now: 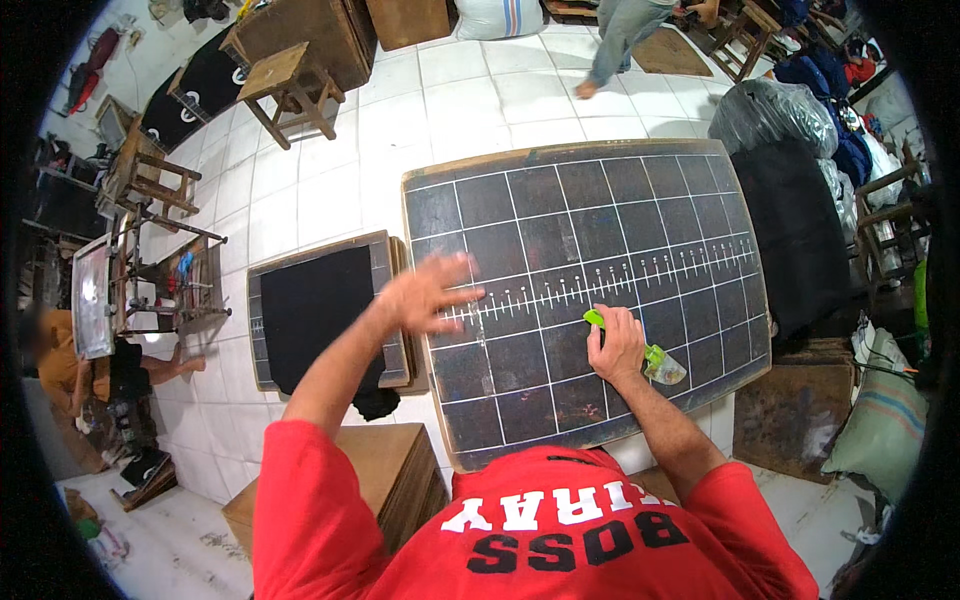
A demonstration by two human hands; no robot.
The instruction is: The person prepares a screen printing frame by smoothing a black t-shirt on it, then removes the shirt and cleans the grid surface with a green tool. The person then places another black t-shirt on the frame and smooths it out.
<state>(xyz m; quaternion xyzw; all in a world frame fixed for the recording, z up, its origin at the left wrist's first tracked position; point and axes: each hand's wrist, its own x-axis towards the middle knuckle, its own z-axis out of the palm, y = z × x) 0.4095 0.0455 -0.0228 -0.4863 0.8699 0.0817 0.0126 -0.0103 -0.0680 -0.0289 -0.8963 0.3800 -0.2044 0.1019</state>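
Head view: dark gridded board (600, 270) w/ white ruler marks lies flat as the work surface. Left hand (428, 292) sits at board's left edge, fingers (462, 262) spread wide & flat, holding nothing; slightly blurred. Right hand (616, 345) on board's lower middle, fingers curled shut around a green-handled scraper (655, 360), blade end poking out to the right, touching the board. Smaller board (325, 310) w/ black cloth (318, 312) lies just left of the big one. Wooden stool (287, 85) farther off on white tile floor (440, 100). Black bags (775, 115) at right.
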